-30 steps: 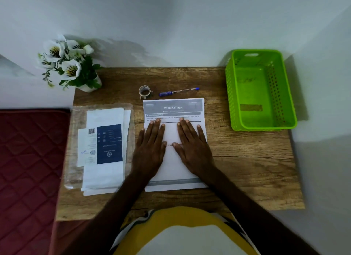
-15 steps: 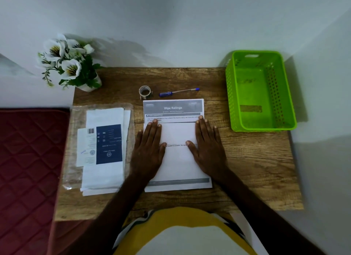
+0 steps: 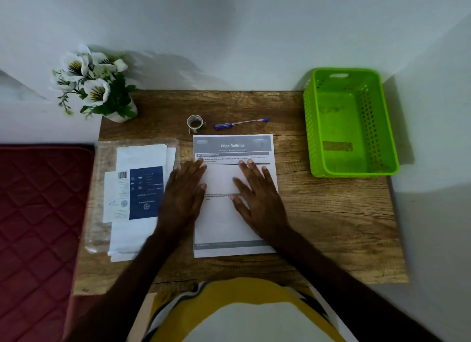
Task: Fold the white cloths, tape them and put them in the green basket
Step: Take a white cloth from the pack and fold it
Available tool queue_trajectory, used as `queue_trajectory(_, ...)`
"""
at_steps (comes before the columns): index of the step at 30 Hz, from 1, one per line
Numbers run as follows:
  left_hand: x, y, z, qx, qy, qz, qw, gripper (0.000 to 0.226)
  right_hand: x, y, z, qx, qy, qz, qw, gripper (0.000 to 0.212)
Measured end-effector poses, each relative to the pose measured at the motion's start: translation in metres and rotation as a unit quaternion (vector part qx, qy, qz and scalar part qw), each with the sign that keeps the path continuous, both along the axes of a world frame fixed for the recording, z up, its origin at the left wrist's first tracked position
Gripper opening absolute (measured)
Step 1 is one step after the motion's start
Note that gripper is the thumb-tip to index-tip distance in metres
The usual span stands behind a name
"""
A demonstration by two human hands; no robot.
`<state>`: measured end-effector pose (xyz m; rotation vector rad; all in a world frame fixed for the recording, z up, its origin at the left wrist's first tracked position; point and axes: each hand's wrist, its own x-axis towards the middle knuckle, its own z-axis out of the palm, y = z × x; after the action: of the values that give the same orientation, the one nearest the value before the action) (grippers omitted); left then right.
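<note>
Left hand (image 3: pixel 182 198) and right hand (image 3: pixel 257 198) lie flat with straight fingers, holding nothing, on the printed sheet (image 3: pixel 229 229) on the desk (image 3: pixel 331 227).

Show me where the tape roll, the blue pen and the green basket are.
tape roll (image 3: pixel 195 123), head view, on the roll's open top.
blue pen (image 3: pixel 240 123), head view, on the middle of its barrel.
green basket (image 3: pixel 312 127), head view, on its perforated left wall.

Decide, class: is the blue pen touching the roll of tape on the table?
Apart. The head view shows bare wood between the blue pen and the roll of tape, which sits to the pen's left.
</note>
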<state>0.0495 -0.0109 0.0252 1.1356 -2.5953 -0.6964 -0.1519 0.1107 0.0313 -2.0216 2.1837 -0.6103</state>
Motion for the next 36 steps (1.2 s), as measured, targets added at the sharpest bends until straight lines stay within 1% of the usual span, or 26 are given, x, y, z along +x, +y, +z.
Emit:
queue_trajectory(2,0.013,-0.015,0.005,-0.038,-0.017,-0.008,0.999,0.051,0.014,-0.004,0.004,-0.021,-0.031,0.048,0.998,0.035)
queue_trajectory(5,0.037,-0.038,0.012,-0.085,-0.048,-0.002,0.995,0.051,0.038,-0.013,0.009,-0.031,-0.077,0.129,0.988,0.028)
queue_trajectory(9,0.078,-0.062,0.015,-0.109,-0.066,0.045,0.991,0.051,0.076,-0.033,0.005,-0.028,-0.147,0.220,0.964,0.022)
queue_trajectory(13,0.118,-0.075,0.006,-0.157,-0.084,0.035,0.983,0.050,0.107,-0.044,-0.001,-0.025,-0.190,0.297,0.935,0.016)
queue_trajectory(15,0.131,-0.079,0.002,-0.171,-0.085,0.036,0.981,0.049,0.118,-0.048,-0.005,-0.022,-0.184,0.325,0.927,0.013)
queue_trajectory(17,0.138,-0.082,0.000,-0.177,-0.087,0.048,0.979,0.049,0.126,-0.051,-0.010,-0.009,-0.159,0.352,0.923,0.013)
queue_trajectory(21,0.148,-0.084,-0.006,-0.167,-0.096,0.058,0.980,0.050,0.130,-0.053,-0.012,0.025,-0.146,0.375,0.915,0.019)
queue_trajectory(26,0.148,-0.086,-0.008,-0.167,-0.095,0.039,0.981,0.050,0.128,-0.050,-0.016,0.034,-0.074,0.399,0.913,0.021)
queue_trajectory(29,0.144,-0.087,-0.010,-0.171,-0.087,0.030,0.981,0.049,0.129,-0.049,-0.018,0.020,-0.089,0.397,0.913,0.019)
queue_trajectory(33,0.141,-0.084,-0.011,-0.154,-0.091,0.036,0.983,0.052,0.131,-0.047,-0.018,0.022,-0.070,0.394,0.916,0.020)
queue_trajectory(36,0.141,-0.083,-0.011,-0.149,-0.091,0.040,0.984,0.053,0.133,-0.045,-0.015,0.013,-0.082,0.381,0.921,0.016)
